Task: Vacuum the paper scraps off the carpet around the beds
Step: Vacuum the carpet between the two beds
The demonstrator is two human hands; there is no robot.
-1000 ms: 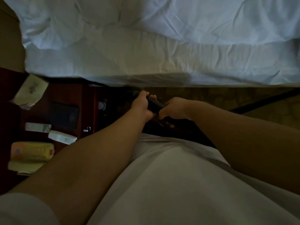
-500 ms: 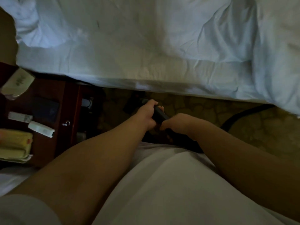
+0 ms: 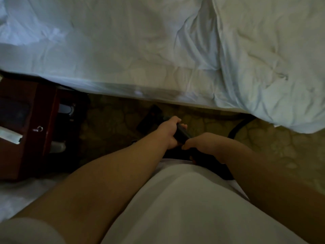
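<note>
Our left hand and right hand both hold the black vacuum wand, fingers curled round it, over the patterned carpet beside the bed.

A narrow strip of carpet lies open between the bed and the person, with the vacuum filling its middle. The nightstand blocks the left end. A drooping duvet overhangs the right, where a black hose crosses the floor. Under the bed seems too dark to judge.
</note>
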